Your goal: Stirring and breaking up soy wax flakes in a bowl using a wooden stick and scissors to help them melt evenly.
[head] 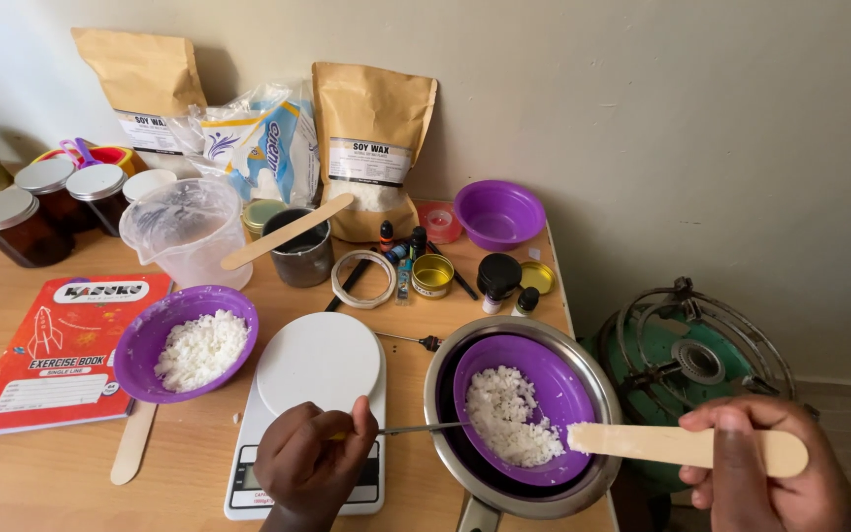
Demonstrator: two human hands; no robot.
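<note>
Over the steel pot (522, 424) at the table's right end: purple bowl (524, 406) nested inside, white wax flakes (507, 414) heaped at its bottom. Right hand (765, 463) pinches a flat wooden stirring stick (687, 446), tip over the bowl's rim, flakes clinging. Left hand (312, 458), resting over the white kitchen scale (312, 414), is closed on a thin metal rod (424, 429) reaching toward the flakes. Judgement: keep the stick tip above the bowl when scraping with the rod, so flakes drop inside.
</note>
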